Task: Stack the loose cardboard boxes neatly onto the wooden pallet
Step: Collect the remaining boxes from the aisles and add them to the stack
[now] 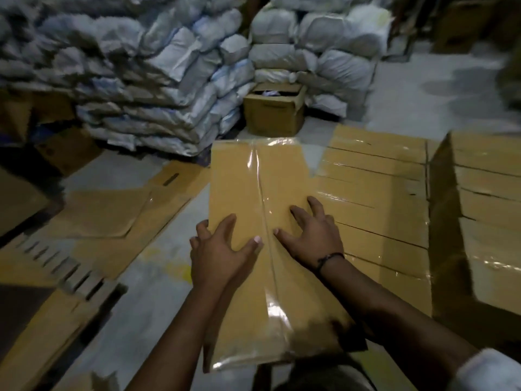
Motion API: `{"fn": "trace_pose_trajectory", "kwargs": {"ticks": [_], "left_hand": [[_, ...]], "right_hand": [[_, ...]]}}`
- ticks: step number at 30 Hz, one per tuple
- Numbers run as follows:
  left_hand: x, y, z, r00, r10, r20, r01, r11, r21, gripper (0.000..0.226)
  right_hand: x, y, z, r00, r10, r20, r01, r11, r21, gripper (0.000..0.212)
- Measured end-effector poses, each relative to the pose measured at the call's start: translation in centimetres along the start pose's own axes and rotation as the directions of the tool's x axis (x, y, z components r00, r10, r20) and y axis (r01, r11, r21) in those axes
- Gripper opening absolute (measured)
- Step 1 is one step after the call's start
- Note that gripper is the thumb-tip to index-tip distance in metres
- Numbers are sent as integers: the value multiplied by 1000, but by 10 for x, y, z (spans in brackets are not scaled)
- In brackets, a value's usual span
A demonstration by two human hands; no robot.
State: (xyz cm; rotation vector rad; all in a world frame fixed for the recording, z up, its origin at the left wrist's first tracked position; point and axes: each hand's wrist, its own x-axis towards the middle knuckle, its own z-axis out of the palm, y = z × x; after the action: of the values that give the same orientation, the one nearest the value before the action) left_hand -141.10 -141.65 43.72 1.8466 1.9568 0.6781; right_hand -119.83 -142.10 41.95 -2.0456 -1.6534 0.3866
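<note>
**Squaring a box against the stack**

Across the floor [135, 292] on the left lies flat cardboard [112, 215], with sacks [155, 80] heaped behind it. That side gives the most open room, though the sheets look slippery underfoot. The left hand [222, 249] grips the box [253, 179] at its left edge, fingers curled over the side and thumb on top. The box, taped along its middle, lies lengthwise away from the person. Its right edge touches or just overlaps the left edge of the stack [380, 193]; which of the two I cannot tell. The right hand [310, 235] rests flat on the lid, fingers spread, holding nothing. An open box [273, 114] sits on the floor beyond the far end, near the sacks and well apart. Right of the hands the stack shows a level of taped tops, and a tall pile [493, 221] rises at its right edge. The pallet itself is hidden. Much of the stacking looks done. This box needs its edges lined up flush, and any loose boxes left are out of view.
</note>
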Motion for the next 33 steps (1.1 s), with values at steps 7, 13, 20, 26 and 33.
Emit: {"fn": "trace_pose_trajectory", "kwargs": {"ticks": [7, 13, 20, 26, 33], "left_hand": [[123, 37, 12, 942, 297, 158, -301, 954, 0, 76], [215, 66, 53, 832, 466, 302, -484, 875, -16, 78], [339, 93, 77, 643, 597, 480, -646, 759, -79, 79], [442, 116, 101, 547, 635, 545, -714, 694, -92, 81], [526, 152, 140, 493, 675, 549, -737, 659, -148, 78]], "right_hand": [[65, 4, -2, 937, 256, -238, -242, 966, 87, 72], [120, 21, 11, 827, 446, -341, -427, 894, 133, 71], [212, 33, 28, 719, 573, -393, -539, 817, 205, 64], [298, 27, 41, 650, 635, -418, -596, 767, 238, 63], [365, 16, 54, 558, 721, -410, -695, 677, 244, 69]]}}
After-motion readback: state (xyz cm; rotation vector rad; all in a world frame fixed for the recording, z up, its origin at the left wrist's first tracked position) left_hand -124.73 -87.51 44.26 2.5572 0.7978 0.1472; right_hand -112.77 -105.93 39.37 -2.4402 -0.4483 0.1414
